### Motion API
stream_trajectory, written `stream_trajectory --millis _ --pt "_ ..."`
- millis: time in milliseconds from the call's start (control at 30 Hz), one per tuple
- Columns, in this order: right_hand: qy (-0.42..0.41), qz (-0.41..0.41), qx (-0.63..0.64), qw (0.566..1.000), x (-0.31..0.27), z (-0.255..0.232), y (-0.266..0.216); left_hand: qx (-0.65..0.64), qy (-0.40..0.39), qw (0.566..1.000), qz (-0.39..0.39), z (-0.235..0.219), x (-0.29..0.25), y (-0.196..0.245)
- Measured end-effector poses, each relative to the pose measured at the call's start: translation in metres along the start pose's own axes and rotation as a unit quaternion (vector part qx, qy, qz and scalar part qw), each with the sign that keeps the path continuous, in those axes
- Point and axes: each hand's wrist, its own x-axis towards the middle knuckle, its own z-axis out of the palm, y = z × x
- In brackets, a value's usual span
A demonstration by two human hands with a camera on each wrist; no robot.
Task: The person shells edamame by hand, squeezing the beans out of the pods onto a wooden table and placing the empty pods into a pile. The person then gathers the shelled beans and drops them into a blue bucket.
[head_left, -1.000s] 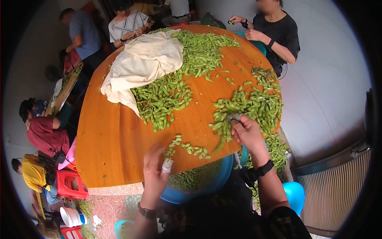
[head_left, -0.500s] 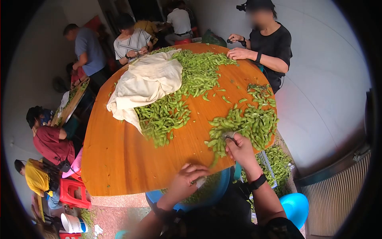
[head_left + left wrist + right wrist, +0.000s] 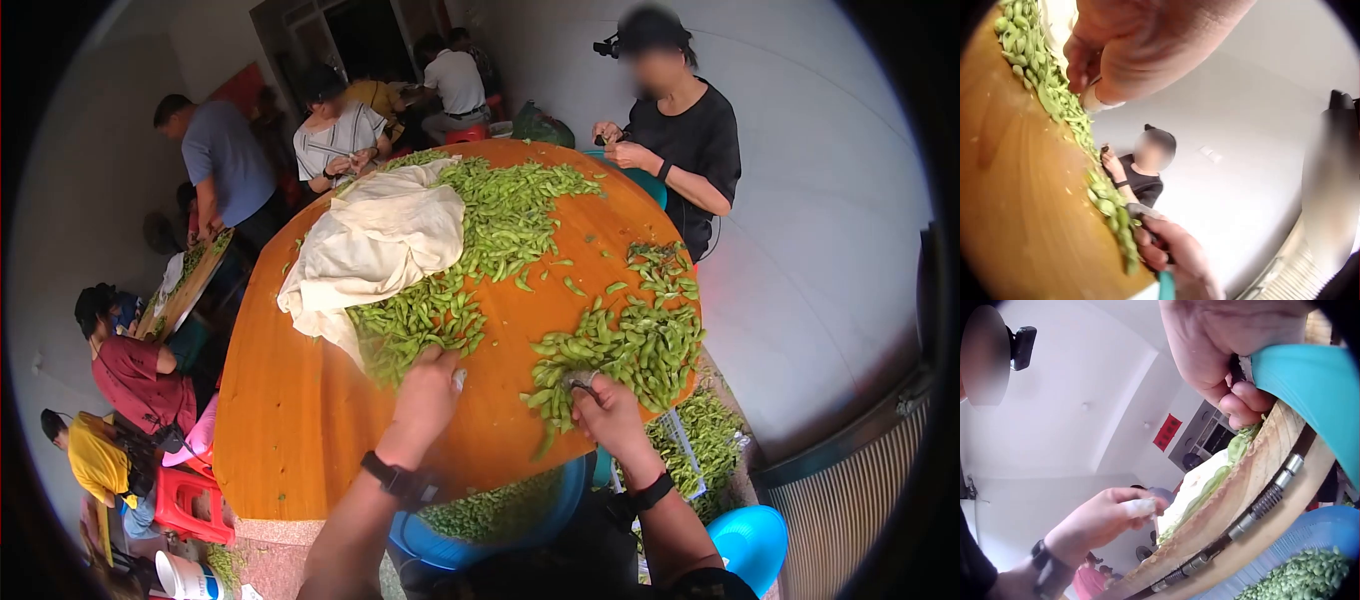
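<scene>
In the head view my left hand (image 3: 425, 390), white tape round its thumb, reaches to the near edge of a heap of green soybean pods (image 3: 415, 320). Its fingertips overlap the pods, and the left wrist view shows them pointing down. My right hand (image 3: 612, 418) is by a second pod pile (image 3: 640, 345) at the table's right. Its curled fingers pinch a small dark thing (image 3: 1235, 367), mostly hidden, with grey wrapping (image 3: 1138, 210) around the index finger. One long pod (image 3: 546, 440) hangs below that pile near the table edge.
A cream cloth (image 3: 375, 235) covers part of the heap on the round wooden table (image 3: 290, 430). Below the front edge stands a blue basin (image 3: 572, 492) of shelled beans (image 3: 1300, 575). Pods fill a crate (image 3: 690, 450) at right. People work around this table and another.
The loose shelled beans near the front edge are gone from the tabletop. My left hand passed over that edge above the basin, then moved forward to the pods. The right hand stays by its pile.
</scene>
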Motion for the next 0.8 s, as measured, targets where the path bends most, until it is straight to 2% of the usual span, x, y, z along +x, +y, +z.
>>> stream_trajectory --millis 33,67,133,267,333,367,400,467,533,600,633,767,800 --pt "-0.001 -0.003 -0.004 1.000 -0.001 0.000 -0.001 0.055 0.021 0.998 0.015 0.012 0.010 -0.007" --pt "0.004 -0.005 -0.004 1.000 -0.001 -0.001 -0.001 0.054 0.022 0.998 0.020 0.022 0.017 -0.014" --pt "0.000 -0.025 -0.014 1.000 -0.001 -0.001 0.002 0.085 -0.012 0.996 -0.017 0.031 0.026 -0.021" --pt "-0.016 -0.049 -0.022 0.998 0.000 -0.004 0.005 0.125 -0.043 0.991 -0.018 0.019 0.016 -0.011" --pt "-0.027 -0.038 -0.042 0.998 -0.011 0.001 -0.015 0.035 -0.045 0.996 -0.068 0.003 0.004 0.010" --pt "-0.048 -0.034 -0.031 0.998 -0.016 0.008 -0.022 -0.037 -0.025 0.998 -0.052 0.000 -0.007 0.015" --pt "-0.069 -0.029 -0.019 0.997 -0.019 0.016 -0.024 -0.039 -0.031 0.997 -0.052 -0.001 -0.017 0.020" --pt "-0.084 -0.019 -0.009 0.996 -0.020 0.033 -0.019 -0.170 0.015 0.985 0.029 0.000 -0.035 0.029" --pt "-0.157 0.062 0.053 0.984 -0.021 0.047 -0.019 -0.173 0.003 0.984 0.038 0.005 -0.055 0.033" --pt "-0.166 0.070 0.070 0.981 -0.021 0.055 -0.012 -0.240 -0.028 0.969 -0.054 0.010 -0.071 0.035" --pt "-0.181 0.077 0.071 0.978 -0.023 0.058 -0.010 -0.226 -0.047 0.968 -0.099 0.007 -0.076 0.037" --pt "-0.189 0.081 0.077 0.976 -0.030 0.070 -0.002 -0.213 -0.031 0.971 -0.100 0.004 -0.086 0.035" --pt "-0.187 0.081 0.074 0.976 -0.030 0.071 0.000 -0.203 -0.028 0.976 -0.069 0.003 -0.086 0.035"
